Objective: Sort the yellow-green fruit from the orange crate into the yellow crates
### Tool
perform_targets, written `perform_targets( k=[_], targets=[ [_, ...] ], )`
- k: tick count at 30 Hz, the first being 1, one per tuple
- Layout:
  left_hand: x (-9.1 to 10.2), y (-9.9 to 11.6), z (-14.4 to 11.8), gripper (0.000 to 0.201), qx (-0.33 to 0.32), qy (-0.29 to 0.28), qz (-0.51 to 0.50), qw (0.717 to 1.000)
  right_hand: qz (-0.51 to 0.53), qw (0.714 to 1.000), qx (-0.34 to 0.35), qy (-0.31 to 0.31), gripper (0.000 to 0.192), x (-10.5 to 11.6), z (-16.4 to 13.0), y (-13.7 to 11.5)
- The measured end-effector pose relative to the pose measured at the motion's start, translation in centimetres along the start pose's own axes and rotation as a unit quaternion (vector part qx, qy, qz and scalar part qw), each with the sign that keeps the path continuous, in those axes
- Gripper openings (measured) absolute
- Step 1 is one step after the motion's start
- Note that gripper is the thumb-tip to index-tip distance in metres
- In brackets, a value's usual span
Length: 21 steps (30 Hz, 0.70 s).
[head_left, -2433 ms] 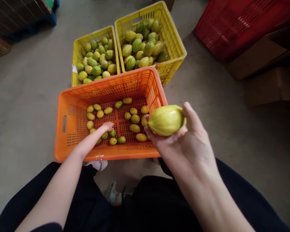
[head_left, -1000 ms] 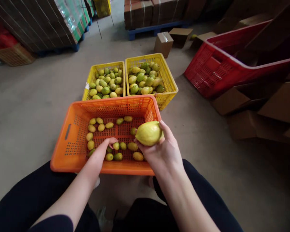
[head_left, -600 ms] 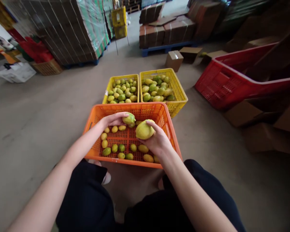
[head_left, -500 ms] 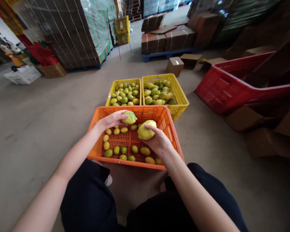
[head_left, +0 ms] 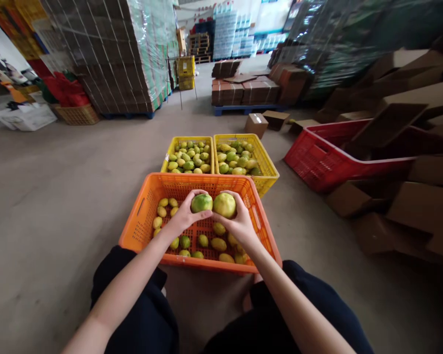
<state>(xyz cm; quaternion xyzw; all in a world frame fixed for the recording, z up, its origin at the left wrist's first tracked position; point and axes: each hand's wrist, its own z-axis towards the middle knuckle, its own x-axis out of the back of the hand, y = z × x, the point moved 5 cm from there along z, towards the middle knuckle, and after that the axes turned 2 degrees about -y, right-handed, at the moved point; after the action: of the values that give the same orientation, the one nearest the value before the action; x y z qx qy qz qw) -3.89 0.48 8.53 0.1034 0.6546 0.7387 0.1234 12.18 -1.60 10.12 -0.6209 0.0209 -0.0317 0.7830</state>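
Left hand (head_left: pixel 187 214): one, with fingers wrapped round the green fruit (head_left: pixel 201 202). Thumb runs low along its underside.

Right hand (head_left: pixel 242 225): one, with fingers clamped on the yellow fruit (head_left: pixel 224 204) from its outer side. Hand tips meet or nearly meet between the two; we cannot tell which.

Held fruits: two, raised above the orange crate (head_left: pixel 210 264), level and side by side. Whether their skins touch, we cannot make out. Green one the smaller to our eye; yellow one paler, seen nearly end-on.

Loose fruit (head_left: pixel 218 244): a scatter on the orange crate's slotted bottom, some hidden under our forearms.

Left yellow crate (head_left: pixel 167 157) and right yellow crate (head_left: pixel 265 184): just beyond the orange crate, both well filled with fruit.

Red crate (head_left: pixel 313 169): well apart to the right, cartons (head_left: pixel 415 209) beside it.

Handling notes, by our judgement: we do best to cup rather than squeeze, since ripe skin may bruise. Thumbs belong low, so that the facing ends show. Both pieces should stay over the orange crate, not its rim, and low, so a slip means a short drop. We should not let one knock the other.
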Motion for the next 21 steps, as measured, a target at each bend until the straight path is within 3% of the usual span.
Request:
perform_targets(
  k=[2, 8, 11, 18, 21],
  targets=[
    [-0.2, 0.6, 0.1, 0.051, -0.011, -0.028, 0.028, 0.999, -0.007, 1.000, 0.009, -0.015, 0.052, 0.3, 0.1, -0.3],
    [-0.3, 2.4, 0.2, 0.039, -0.061, -0.031, 0.185, 0.980, -0.005, 0.999, 0.029, -0.038, 0.049, 0.9, -0.2, -1.7],
    [-0.5, 3.2, 0.3, 0.042, -0.089, -0.060, 0.168, 0.980, 0.017, 0.999, 0.010, -0.026, 0.053, 1.2, -0.1, -2.2],
    [-0.1, 4.3, 1.1, 0.060, -0.140, 0.004, 0.033, 0.990, 0.008, 1.000, 0.023, 0.000, 0.056, 2.1, 0.7, -3.6],
    [-0.3, 4.2, 1.1, 0.060, -0.139, -0.009, -0.012, 0.990, -0.003, 0.999, 0.037, 0.010, 0.056, 2.0, 0.6, -3.4]
  ],
)
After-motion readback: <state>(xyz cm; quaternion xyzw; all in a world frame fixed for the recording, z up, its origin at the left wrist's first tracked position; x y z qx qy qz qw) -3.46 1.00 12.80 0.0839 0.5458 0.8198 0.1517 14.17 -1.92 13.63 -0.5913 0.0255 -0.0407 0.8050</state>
